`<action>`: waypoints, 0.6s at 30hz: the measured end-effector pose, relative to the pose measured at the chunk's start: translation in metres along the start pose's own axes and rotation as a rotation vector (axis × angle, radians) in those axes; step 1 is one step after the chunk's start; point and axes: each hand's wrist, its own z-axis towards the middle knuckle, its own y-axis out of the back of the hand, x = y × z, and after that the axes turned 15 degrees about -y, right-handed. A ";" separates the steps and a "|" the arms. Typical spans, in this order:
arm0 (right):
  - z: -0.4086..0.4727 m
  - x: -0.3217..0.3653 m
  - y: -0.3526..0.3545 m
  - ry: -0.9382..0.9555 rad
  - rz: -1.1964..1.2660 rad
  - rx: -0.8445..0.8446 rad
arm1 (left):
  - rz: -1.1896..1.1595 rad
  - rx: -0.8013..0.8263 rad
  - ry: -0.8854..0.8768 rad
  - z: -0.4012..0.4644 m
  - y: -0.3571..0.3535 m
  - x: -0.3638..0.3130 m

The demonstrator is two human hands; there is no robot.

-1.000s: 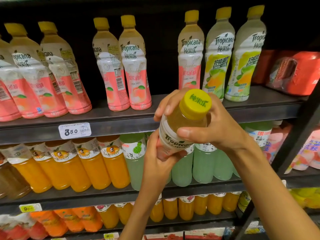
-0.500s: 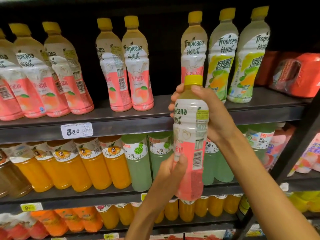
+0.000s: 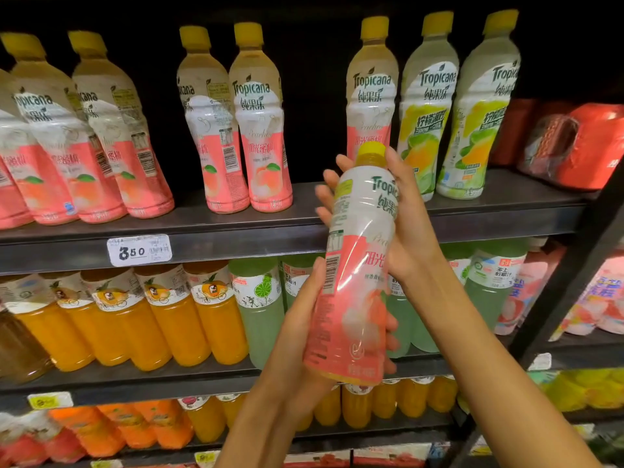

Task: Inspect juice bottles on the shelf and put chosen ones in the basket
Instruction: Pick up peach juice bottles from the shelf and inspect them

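I hold a pink-and-white peach juice bottle (image 3: pixel 358 265) with a yellow cap upright in front of the shelf. My left hand (image 3: pixel 300 325) grips its lower half, thumb on the barcode side. My right hand (image 3: pixel 405 217) wraps behind its upper half, fingers showing past the left edge near the neck. More peach bottles (image 3: pixel 260 130) stand on the top shelf (image 3: pixel 236 228), with two lemon-lime bottles (image 3: pixel 425 113) to their right. No basket is in view.
A price tag (image 3: pixel 139 250) reading 3.50 sits on the top shelf's edge. Orange juice bottles (image 3: pixel 169 315) and pale green bottles (image 3: pixel 260 309) fill the shelf below. Red packs (image 3: pixel 580 143) lie at top right. A dark upright post (image 3: pixel 574 282) slants at right.
The bottle went from tilted cap-toward-me to upright, then turned so the brand name faces right. My left hand slid lower on it.
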 end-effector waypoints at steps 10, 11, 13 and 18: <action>0.002 0.009 0.003 0.113 -0.249 -0.198 | 0.581 -0.164 -0.170 0.000 -0.006 -0.003; 0.002 0.010 0.002 0.115 -0.275 -0.218 | 0.596 -0.151 -0.180 0.000 -0.009 -0.002; 0.001 0.014 -0.001 0.095 -0.336 -0.229 | 0.584 -0.147 -0.192 0.001 -0.012 0.003; 0.002 0.022 -0.009 0.097 -0.367 -0.142 | 0.360 -0.152 -0.173 0.005 -0.008 -0.001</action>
